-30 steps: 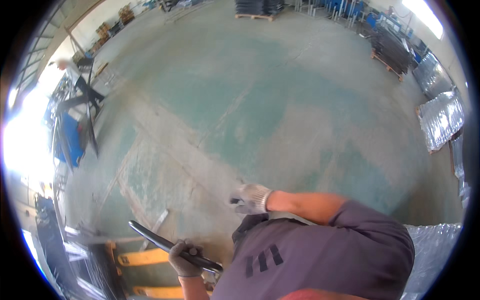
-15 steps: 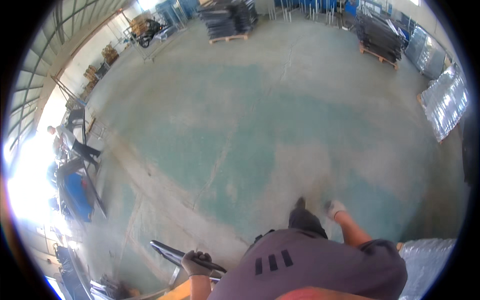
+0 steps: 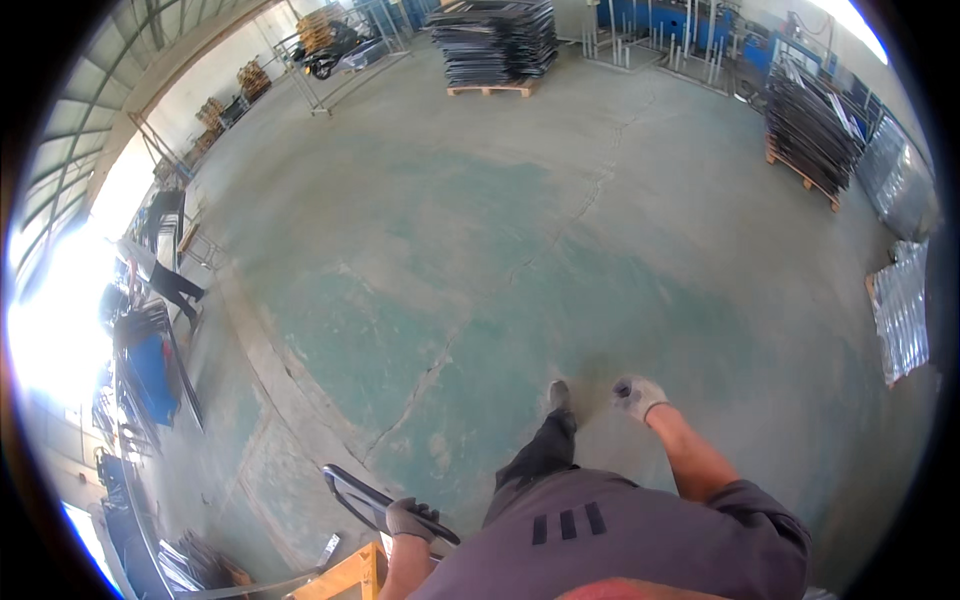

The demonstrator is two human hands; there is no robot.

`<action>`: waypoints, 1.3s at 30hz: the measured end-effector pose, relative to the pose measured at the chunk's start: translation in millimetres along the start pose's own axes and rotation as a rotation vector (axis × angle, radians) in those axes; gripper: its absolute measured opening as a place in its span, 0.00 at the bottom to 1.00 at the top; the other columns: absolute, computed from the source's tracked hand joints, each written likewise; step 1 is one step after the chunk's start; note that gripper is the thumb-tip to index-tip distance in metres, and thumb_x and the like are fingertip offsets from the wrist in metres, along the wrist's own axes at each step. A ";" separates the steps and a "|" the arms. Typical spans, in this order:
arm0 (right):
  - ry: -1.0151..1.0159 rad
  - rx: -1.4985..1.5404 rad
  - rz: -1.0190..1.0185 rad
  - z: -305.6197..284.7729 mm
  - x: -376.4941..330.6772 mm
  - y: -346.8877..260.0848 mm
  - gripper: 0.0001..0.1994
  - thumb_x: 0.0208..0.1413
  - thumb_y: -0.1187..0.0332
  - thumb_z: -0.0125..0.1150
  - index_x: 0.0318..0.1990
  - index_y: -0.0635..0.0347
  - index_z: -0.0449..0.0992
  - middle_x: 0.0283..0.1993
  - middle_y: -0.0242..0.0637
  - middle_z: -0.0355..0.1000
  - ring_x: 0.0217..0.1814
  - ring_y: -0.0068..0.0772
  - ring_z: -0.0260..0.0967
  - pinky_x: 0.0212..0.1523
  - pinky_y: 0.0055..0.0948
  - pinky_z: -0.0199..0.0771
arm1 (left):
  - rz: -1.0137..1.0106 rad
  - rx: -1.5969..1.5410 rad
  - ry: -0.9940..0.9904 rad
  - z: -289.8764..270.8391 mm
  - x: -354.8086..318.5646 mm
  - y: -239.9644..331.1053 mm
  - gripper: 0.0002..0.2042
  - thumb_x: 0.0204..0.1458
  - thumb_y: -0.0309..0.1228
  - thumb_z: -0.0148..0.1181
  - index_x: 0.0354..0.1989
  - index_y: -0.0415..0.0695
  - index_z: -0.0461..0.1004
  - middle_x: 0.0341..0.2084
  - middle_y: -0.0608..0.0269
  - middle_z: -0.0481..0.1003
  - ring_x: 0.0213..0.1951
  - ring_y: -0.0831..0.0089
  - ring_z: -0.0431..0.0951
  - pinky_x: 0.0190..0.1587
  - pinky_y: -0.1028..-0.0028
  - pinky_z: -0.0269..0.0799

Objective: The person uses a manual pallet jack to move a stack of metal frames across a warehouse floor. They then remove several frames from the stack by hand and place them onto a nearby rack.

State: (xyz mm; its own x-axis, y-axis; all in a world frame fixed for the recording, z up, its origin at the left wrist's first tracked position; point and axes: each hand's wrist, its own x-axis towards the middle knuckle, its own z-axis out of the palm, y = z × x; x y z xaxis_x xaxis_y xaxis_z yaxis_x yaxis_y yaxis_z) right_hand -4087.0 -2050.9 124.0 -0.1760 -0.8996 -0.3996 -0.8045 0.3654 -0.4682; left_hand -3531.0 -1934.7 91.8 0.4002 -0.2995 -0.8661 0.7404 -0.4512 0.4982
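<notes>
My left hand (image 3: 410, 520), in a grey glove with dark fingers, wraps round a black tubular metal frame (image 3: 358, 487) with a rounded end. The frame is held low at my left side, and my sleeve and body hide its near part. My right hand (image 3: 638, 398), in a pale glove with a dark palm side, hangs out in front of me over the floor. Its fingers are curled in, and nothing shows in them. One of my shoes (image 3: 560, 396) is stepping forward on the worn green floor (image 3: 480, 300).
A yellow-orange wooden frame (image 3: 345, 575) stands close by my left forearm. Dark flat parts are stacked on a pallet (image 3: 492, 90) ahead and on another pallet (image 3: 805, 182) at right. Silvery wrapped sheets (image 3: 900, 310) stand far right. At left, a person (image 3: 172, 283) stands by racks.
The stacks and my surroundings have shifted in view as I walk and turn slightly left. My leading leg is now farther forward. My left hand still grips the black tubular metal frame.
</notes>
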 end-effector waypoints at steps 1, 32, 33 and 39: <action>-0.006 -0.023 -0.013 -14.0 26.4 -2.8 0.19 0.63 0.58 0.72 0.59 0.50 0.88 0.58 0.43 0.87 0.63 0.50 0.84 0.65 0.43 0.82 | -0.001 -0.026 -0.003 23.1 2.9 5.5 0.05 0.63 0.30 0.57 0.43 0.44 0.70 0.31 0.53 0.73 0.25 0.56 0.70 0.37 0.50 0.76; -0.259 -0.358 -0.388 -424.0 698.2 26.9 0.16 0.56 0.65 0.77 0.50 0.63 0.89 0.48 0.49 0.89 0.52 0.44 0.88 0.56 0.42 0.85 | -0.012 -0.141 0.288 604.1 -33.2 -100.4 0.07 0.62 0.31 0.69 0.43 0.41 0.84 0.32 0.55 0.80 0.29 0.61 0.81 0.32 0.60 0.82; -0.274 -0.373 -0.379 -432.2 714.6 26.5 0.16 0.56 0.65 0.77 0.50 0.63 0.89 0.48 0.50 0.89 0.52 0.44 0.88 0.56 0.42 0.85 | -0.016 -0.144 0.303 618.9 -42.2 -91.8 0.08 0.62 0.31 0.69 0.43 0.40 0.84 0.32 0.54 0.81 0.29 0.61 0.81 0.32 0.60 0.82; -0.464 -0.547 -0.561 -439.7 830.6 -13.1 0.18 0.59 0.68 0.75 0.56 0.65 0.87 0.54 0.51 0.88 0.58 0.46 0.87 0.61 0.42 0.83 | 0.190 -0.051 0.460 641.8 -149.9 -72.7 0.13 0.57 0.33 0.74 0.43 0.37 0.84 0.30 0.55 0.82 0.25 0.63 0.81 0.28 0.62 0.80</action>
State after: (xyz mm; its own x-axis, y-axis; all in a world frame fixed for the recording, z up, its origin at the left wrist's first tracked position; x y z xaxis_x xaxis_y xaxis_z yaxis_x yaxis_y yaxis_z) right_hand -4472.1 -2908.1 144.7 0.4736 -0.6813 -0.5581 -0.8807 -0.3683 -0.2977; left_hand -3991.4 -2396.5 211.9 0.7190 0.0340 -0.6942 0.6519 -0.3795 0.6565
